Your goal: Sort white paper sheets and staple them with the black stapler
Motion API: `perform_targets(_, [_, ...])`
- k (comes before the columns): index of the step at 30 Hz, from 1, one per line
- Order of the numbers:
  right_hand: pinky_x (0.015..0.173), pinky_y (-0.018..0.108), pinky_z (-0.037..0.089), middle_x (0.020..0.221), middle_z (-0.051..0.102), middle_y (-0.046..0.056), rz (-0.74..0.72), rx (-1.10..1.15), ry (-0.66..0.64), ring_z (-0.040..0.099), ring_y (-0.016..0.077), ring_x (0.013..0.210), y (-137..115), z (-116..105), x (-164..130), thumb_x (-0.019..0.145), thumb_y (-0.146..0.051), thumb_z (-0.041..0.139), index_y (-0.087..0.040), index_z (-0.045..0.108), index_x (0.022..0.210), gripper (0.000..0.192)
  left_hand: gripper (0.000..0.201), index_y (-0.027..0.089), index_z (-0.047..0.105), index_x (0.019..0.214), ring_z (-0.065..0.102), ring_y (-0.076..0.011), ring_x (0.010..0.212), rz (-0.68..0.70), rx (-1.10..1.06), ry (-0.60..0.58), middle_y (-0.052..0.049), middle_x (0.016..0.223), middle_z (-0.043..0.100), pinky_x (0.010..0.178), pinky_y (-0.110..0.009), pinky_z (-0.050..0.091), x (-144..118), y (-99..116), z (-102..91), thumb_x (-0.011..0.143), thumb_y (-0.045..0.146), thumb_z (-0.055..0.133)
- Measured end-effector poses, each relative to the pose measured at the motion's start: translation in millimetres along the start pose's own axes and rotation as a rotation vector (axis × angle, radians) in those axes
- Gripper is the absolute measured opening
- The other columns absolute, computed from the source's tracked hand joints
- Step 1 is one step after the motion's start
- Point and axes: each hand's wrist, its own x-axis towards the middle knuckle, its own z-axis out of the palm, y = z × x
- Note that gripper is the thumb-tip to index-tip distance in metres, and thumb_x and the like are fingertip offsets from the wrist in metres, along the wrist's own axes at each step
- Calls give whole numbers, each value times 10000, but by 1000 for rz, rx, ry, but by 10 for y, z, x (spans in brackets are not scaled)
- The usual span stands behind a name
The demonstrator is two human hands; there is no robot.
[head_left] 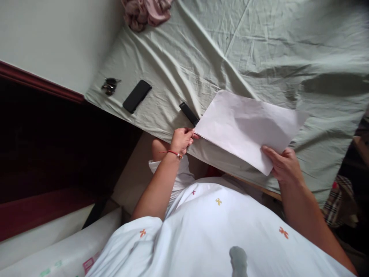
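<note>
Both of my hands hold white paper (245, 127) above the bed's front edge; I cannot tell how many sheets there are. My left hand (183, 139) pinches its near left corner between thumb and fingers. At the right end, my right hand (284, 161) grips the paper with the thumb on top and the fingers underneath. A slim black object that looks like a stapler (188, 113) lies on the sheet just beyond my left hand, its near end close to the paper's left edge.
A black phone (137, 96) and a small bunch of keys (110, 86) lie on the pale green bedsheet (167, 73) to the left. Crumpled pink cloth (147, 13) sits at the back. A checked cloth (341, 204) hangs at the right, past the bed's edge.
</note>
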Motion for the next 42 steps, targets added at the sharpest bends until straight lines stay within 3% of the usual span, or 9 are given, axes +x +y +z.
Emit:
perform_targets(8, [549,243,550,785,782,23,61,-34,-39,670,138,612,-50,5,8,493,-392,1075,-196,779,760,444,243,146,600,755,427,-36,364,-15,-57,-17,-21,579,684,386,-154,223,5,-4,-23,828,202,825])
perform_targets(12, [541,227,544,756,781,28,128,6,5,652,131,610,-108,47,0,404,-330,1096,-178,789,716,463,212,143,601,750,493,-60,394,-49,-77,-11,-43,616,706,390,-161,208,-16,26,-11,825,153,799])
perform_targets(17, [575,227,556,771,792,55,139,23,16,660,140,625,-130,77,-2,409,-267,1079,-156,803,730,438,213,140,609,765,504,-56,398,-51,-101,-15,-25,602,680,385,-161,181,-9,26,-18,797,152,819])
perform_targets(23, [569,231,562,761,788,59,138,29,30,668,148,603,-139,72,3,423,-245,1060,-165,793,717,405,384,174,629,930,528,-55,426,62,-157,-73,64,623,643,390,-155,230,-24,-35,-60,665,194,907])
perform_targets(27, [587,241,581,805,807,64,149,32,12,691,160,619,-165,60,7,432,-235,1054,-176,808,748,405,487,231,612,1032,550,-61,455,195,-167,-102,105,636,606,402,-155,256,-45,-107,-86,655,238,920])
perform_targets(35, [532,216,594,779,800,42,184,40,12,690,149,604,-213,43,30,333,-248,1084,-178,815,762,511,438,213,774,1059,581,-71,524,307,-162,-159,46,726,689,447,-181,388,-36,-221,-155,655,280,927])
perform_targets(42, [481,251,578,778,792,41,167,3,-19,675,163,577,-219,32,35,378,-280,1072,-215,805,750,463,492,190,838,1028,707,-123,660,276,-157,-177,-30,851,801,568,-218,522,-33,-227,-199,609,393,996])
